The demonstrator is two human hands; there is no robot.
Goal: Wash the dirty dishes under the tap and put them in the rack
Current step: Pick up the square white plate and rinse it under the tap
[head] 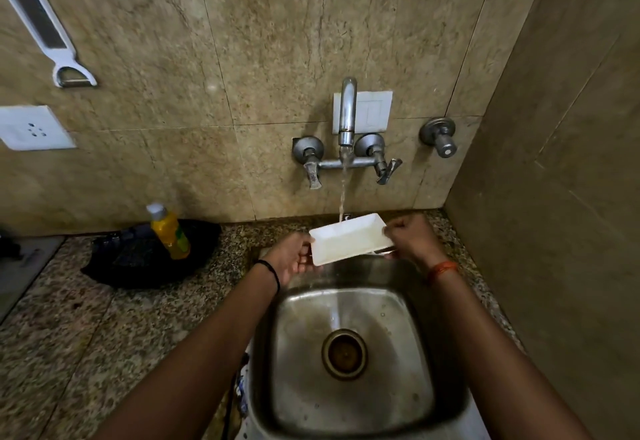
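A white rectangular dish is held level over the back of the steel sink. My left hand grips its left edge and my right hand grips its right edge. Water runs from the wall tap in a thin stream onto the dish's far rim and spills down into the basin toward the drain. Under the dish's right end a dark flat item shows partly; I cannot tell what it is. No rack is in view.
A yellow soap bottle stands on a black pan-like object on the granite counter to the left. A grater-peeler hangs on the tiled wall. A side wall closes in the right.
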